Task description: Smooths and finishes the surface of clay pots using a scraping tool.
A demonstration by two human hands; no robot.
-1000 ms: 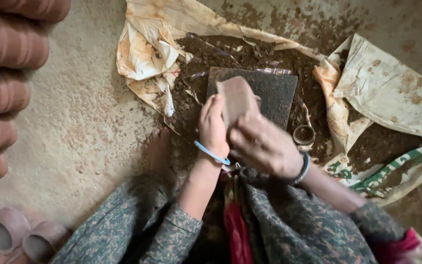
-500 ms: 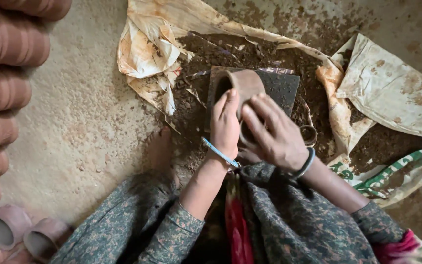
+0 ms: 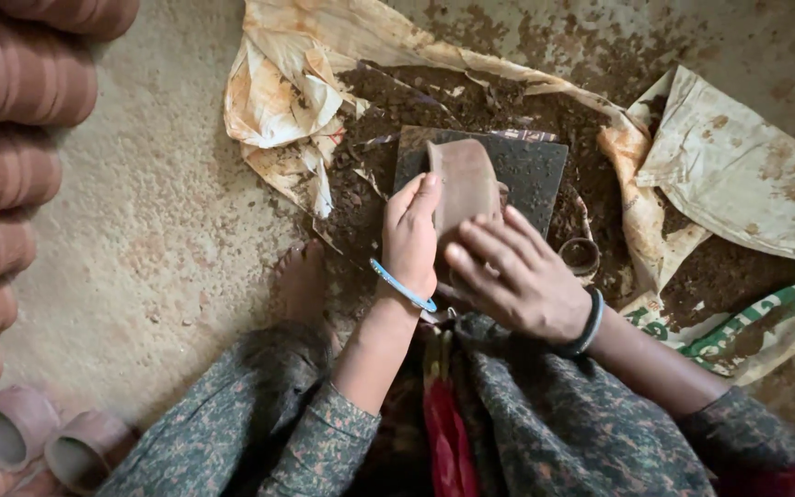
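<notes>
A brown clay piece (image 3: 465, 184), shaped like a curved cup or tube, stands over a dark square slab (image 3: 531, 170) on the ground. My left hand (image 3: 409, 239), with a blue bangle at the wrist, presses its fingers against the left side of the clay piece. My right hand (image 3: 517, 276), wearing a dark bangle, rests its fingers on the lower right side of the same piece. Both hands hold it between them.
Loose dark clay lies on crumpled sacking (image 3: 738, 175) around the slab. A small round ring (image 3: 581, 256) sits right of my hands. Ribbed clay pots (image 3: 11, 166) line the left edge, and small clay cups (image 3: 11, 428) lie at bottom left. My bare foot (image 3: 301, 281) rests on the floor.
The clay piece has turned in my hands, from showing its open mouth to showing its smooth side. My left hand's fingers have moved up along its left edge.
</notes>
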